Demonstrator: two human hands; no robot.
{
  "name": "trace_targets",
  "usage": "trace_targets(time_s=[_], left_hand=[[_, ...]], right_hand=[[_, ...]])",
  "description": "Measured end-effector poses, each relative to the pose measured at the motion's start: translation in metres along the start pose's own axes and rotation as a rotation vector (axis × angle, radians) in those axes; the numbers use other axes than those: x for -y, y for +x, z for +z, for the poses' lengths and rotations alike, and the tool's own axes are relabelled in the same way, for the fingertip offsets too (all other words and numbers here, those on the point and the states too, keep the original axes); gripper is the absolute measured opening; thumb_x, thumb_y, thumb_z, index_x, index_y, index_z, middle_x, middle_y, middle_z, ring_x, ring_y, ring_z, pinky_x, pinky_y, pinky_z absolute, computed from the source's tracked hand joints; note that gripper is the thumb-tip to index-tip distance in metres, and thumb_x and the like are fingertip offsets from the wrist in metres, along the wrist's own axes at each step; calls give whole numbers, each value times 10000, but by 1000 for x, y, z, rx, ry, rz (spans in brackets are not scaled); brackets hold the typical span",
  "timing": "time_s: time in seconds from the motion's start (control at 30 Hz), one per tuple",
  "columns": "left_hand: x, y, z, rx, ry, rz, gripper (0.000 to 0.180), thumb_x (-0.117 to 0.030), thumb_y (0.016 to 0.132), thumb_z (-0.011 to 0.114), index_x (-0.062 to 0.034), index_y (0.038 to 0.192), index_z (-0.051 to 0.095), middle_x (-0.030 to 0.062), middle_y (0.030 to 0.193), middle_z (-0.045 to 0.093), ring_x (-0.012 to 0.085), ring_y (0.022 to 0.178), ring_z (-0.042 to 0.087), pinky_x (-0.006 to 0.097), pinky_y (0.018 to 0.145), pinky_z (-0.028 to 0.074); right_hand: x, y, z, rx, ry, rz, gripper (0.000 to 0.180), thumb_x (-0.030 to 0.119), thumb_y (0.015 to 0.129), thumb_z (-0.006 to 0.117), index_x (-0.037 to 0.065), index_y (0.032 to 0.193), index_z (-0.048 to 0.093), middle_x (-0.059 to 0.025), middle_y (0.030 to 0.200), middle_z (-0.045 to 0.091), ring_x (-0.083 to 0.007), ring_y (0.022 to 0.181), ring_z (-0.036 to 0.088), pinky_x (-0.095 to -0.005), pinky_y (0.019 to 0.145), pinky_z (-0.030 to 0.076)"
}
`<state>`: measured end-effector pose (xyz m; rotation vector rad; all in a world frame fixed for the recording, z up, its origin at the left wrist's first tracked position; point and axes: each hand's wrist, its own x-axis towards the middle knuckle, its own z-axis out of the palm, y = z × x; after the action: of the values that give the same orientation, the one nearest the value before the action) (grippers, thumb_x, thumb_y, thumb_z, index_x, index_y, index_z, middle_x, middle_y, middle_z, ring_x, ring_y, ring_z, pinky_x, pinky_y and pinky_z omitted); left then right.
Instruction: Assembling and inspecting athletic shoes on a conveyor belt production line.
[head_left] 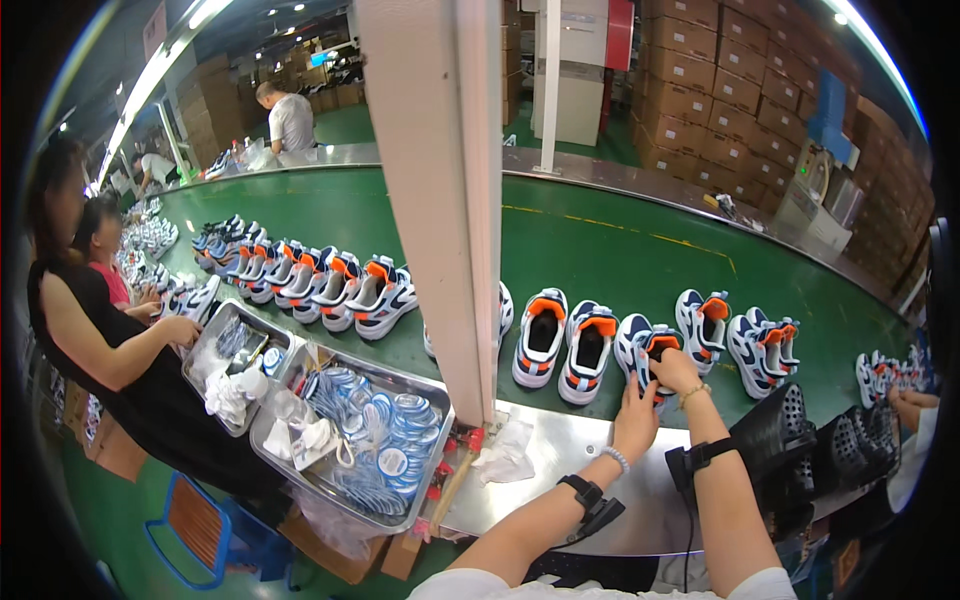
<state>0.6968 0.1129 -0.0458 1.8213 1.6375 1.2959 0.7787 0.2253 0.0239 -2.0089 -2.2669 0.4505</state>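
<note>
At the near edge of the green conveyor, both my hands are on a white, navy and orange sneaker [631,345]. My left hand [636,415] grips its near side, with the fingers closed along the upper. My right hand [677,371] is bent over the orange-lined opening, its fingertips partly hidden inside. Just left stand two matching sneakers with dark insides, one [540,340] beside the other [588,352]. To the right are more pairs, including a sneaker [704,330] close by and another [762,352] farther along.
A pale post [440,200] rises left of my hands. Beside it, metal trays [437,440] hold blue-and-white round tags and crumpled paper. White paper [508,452] lies on the steel ledge [560,440]. Black perforated forms [790,425] stand right of my arm. Co-workers sit at the left.
</note>
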Motion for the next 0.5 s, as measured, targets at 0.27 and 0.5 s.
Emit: trace_targets(time_s=[0.27,0.5], left_hand=[[-17,11,-2,-32,-132,-11,465,-35,747,634,-59,1196,516,244,1358,413,416,1114,532,434,901,466],[13,42,-16,38,-615,-33,262,-111,812,644,-46,1046,545,31,904,520,140,842,496,269,765,419]], right_hand=[[-1,8,0,-49,-150,-62,243,224,823,559,54,953,675,-158,943,692,-321,866,683,-433,728,545],[21,-119,-31,-716,24,-444,238,145,760,604,46,976,594,-95,610,612,-264,584,645,-390,532,492]])
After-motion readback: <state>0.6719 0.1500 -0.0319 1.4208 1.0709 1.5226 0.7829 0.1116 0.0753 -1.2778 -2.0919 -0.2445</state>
